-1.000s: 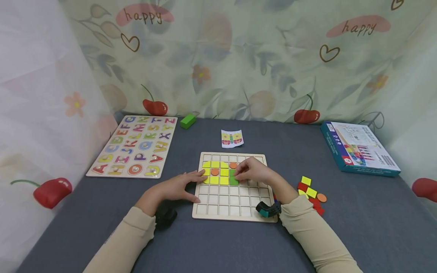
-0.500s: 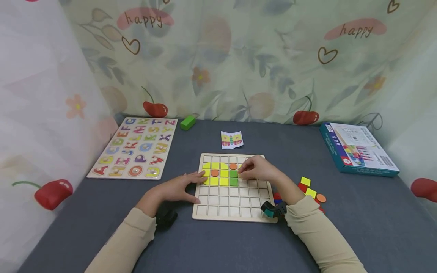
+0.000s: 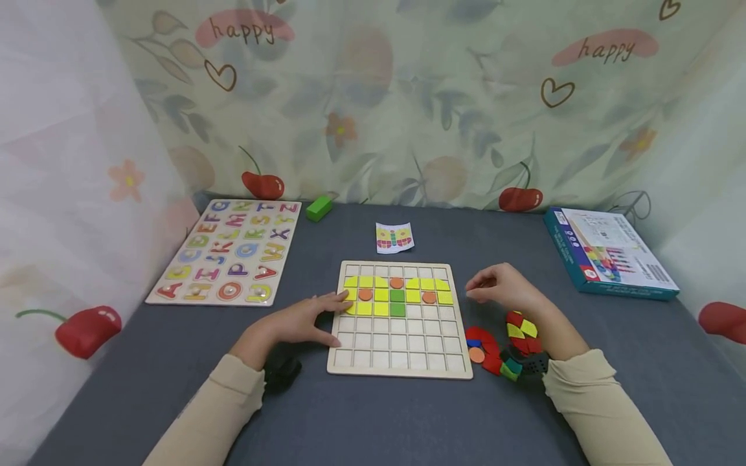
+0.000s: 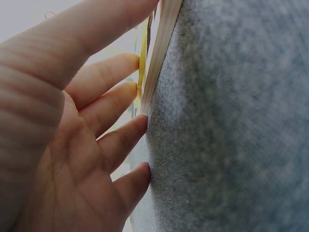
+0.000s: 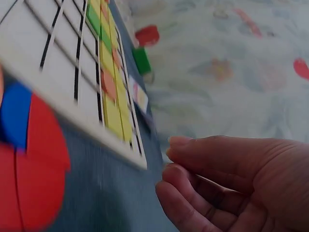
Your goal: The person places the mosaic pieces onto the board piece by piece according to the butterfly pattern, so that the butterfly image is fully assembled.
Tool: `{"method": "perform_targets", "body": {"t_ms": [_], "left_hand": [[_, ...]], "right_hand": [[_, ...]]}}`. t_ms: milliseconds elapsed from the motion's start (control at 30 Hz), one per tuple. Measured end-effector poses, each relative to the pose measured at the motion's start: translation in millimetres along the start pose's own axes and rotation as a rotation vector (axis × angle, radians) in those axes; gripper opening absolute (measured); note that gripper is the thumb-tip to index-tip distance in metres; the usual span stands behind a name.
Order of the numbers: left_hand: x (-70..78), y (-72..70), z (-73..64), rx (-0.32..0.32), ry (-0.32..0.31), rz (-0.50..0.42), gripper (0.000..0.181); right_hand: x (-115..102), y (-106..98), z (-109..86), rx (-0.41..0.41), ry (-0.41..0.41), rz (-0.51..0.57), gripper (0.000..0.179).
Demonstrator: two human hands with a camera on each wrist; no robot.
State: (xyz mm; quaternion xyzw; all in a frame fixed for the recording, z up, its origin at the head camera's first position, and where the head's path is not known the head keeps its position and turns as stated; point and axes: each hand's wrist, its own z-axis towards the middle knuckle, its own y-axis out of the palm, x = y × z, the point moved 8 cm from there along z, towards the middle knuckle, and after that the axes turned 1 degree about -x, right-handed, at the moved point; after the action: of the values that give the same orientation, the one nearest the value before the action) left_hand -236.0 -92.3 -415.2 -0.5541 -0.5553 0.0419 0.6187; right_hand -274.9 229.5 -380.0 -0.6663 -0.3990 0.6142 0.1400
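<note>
A wooden grid board [image 3: 402, 343] lies on the table. Its upper rows carry yellow tiles [image 3: 365, 309], orange discs [image 3: 429, 298] and two green tiles [image 3: 397, 309]. My left hand [image 3: 300, 319] rests at the board's left edge with fingers extended. In the left wrist view, fingertips [image 4: 133, 88] touch a yellow tile and the wooden edge. My right hand [image 3: 507, 287] is off the board to the right, fingers loosely bent and holding nothing. Below it lie loose red pieces [image 3: 491, 364] with blue, yellow, green and orange ones, partly hidden by the wrist strap.
A small card [image 3: 394, 238] with a butterfly pattern lies behind the board. At the left is an alphabet puzzle board [image 3: 198, 259], with a green block [image 3: 319, 208] near its far corner. A teal-edged box [image 3: 612, 252] lies at the far right. Patterned curtains enclose the table.
My right hand has moved right, off the board, uncovering yellow tiles and an orange disc at its upper right. My left hand has stayed at the left edge.
</note>
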Motion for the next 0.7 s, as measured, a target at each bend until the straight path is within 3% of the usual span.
{"method": "perform_targets", "body": {"t_ms": [300,533,700], "left_hand": [[-1.7,-0.8,-1.1,0.007,-0.029,0.003,0.078],[-3.1,-0.9,0.6,0.008,-0.029,0.002,0.078],[-2.4,-0.8,1.3,0.005,-0.031,0.001,0.078]], "right_hand": [[56.4,-33.1,-27.3,0.06,0.095,0.037,0.041],[90.0,-37.4,-35.1,0.039,0.183,0.101,0.054],[99.9,-36.1,-34.4,0.009,0.177,0.077,0.052]]}}
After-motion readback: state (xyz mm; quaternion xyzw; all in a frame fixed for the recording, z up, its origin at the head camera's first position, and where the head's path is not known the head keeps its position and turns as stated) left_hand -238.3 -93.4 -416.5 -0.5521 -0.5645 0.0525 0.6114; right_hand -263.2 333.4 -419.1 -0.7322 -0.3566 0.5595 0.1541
